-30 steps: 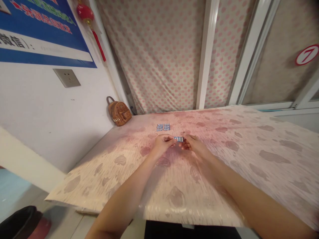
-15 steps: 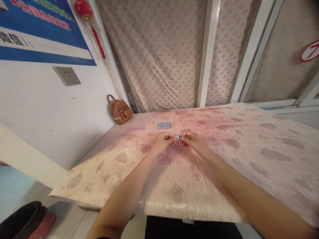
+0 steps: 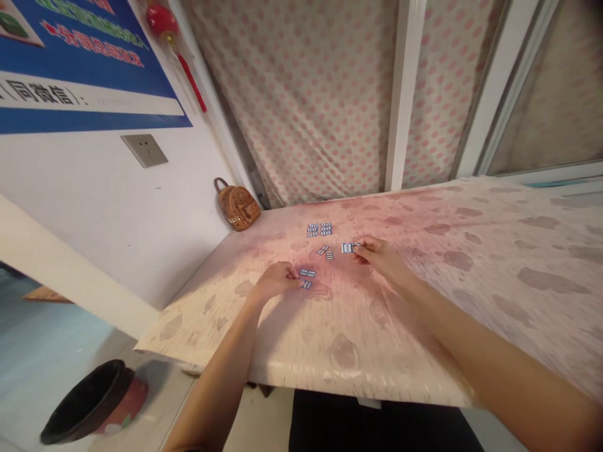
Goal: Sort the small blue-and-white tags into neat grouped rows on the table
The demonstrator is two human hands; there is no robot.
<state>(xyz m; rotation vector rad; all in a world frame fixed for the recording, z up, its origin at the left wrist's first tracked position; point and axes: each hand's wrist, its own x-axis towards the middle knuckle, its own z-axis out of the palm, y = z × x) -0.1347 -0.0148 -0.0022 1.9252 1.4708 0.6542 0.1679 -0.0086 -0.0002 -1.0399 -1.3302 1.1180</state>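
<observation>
At centre frame, small blue-and-white tiles are pinched by the right hand; another pair is touched by the curled left hand, markings too small to read.

A table covered in a pale cloth with pinkish shell-like patches carries everything; its near edge curls down over a dark gap; a small brown backpack stands at the far left corner against the wall; a neat block of small blue-and-white tiles lies far of centre; two loose tiles lie just nearer, askew; a short row of tiles sits to their right, beside fingertips; another pair of tiles lies nearer and to the left, one partly under a hand.
</observation>
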